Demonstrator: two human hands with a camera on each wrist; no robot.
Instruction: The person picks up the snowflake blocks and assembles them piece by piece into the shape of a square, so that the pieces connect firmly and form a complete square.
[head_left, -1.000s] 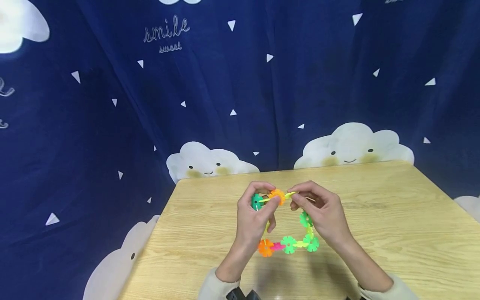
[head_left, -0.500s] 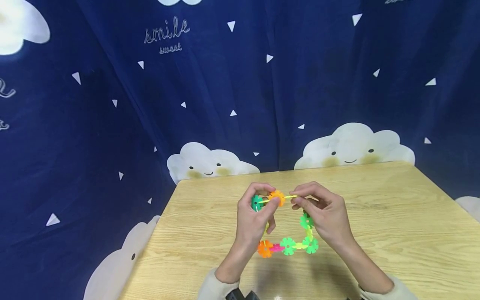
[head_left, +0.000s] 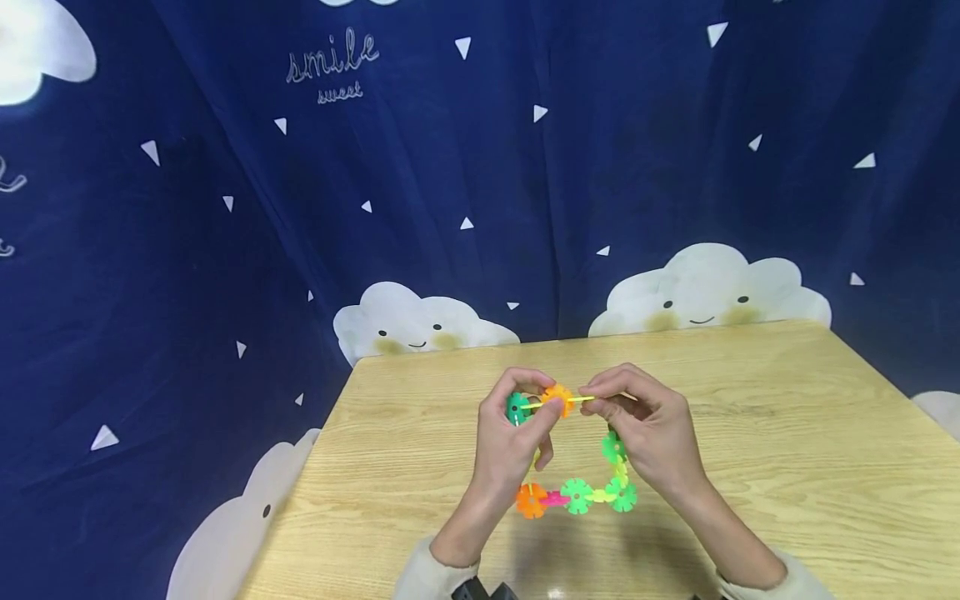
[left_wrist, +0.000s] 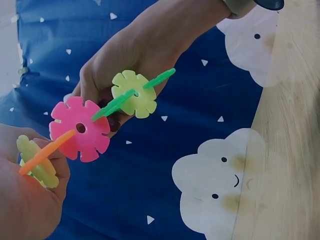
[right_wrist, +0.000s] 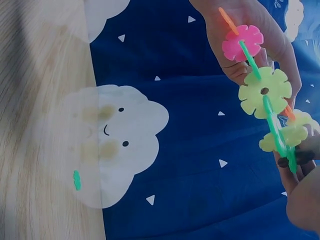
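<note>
Both hands hold a chain of notched plastic snowflake discs in the air over the table. My left hand (head_left: 504, 450) pinches an orange disc (head_left: 558, 392) between thumb and fingers, beside a teal disc (head_left: 516, 408). With its fingertips, my right hand (head_left: 662, 429) pinches a yellow disc (head_left: 582, 399), seen edge-on against the orange one. Below hangs the rest of the loop: another orange disc (head_left: 532, 502), a pink disc (head_left: 555, 498), several green and yellow ones. The left wrist view shows the pink disc (left_wrist: 95, 142) close up. Fingers partly hide the loop's right side.
The wooden table (head_left: 787, 467) lies under both hands. Behind it hangs a dark blue curtain (head_left: 420, 167) with white clouds and triangles. In the right wrist view a small green piece (right_wrist: 77, 180) shows against the table.
The yellow disc at the right fingertips has turned from a slanted face to edge-on beside the orange disc. Both hands and the chain sit slightly lower in view.
</note>
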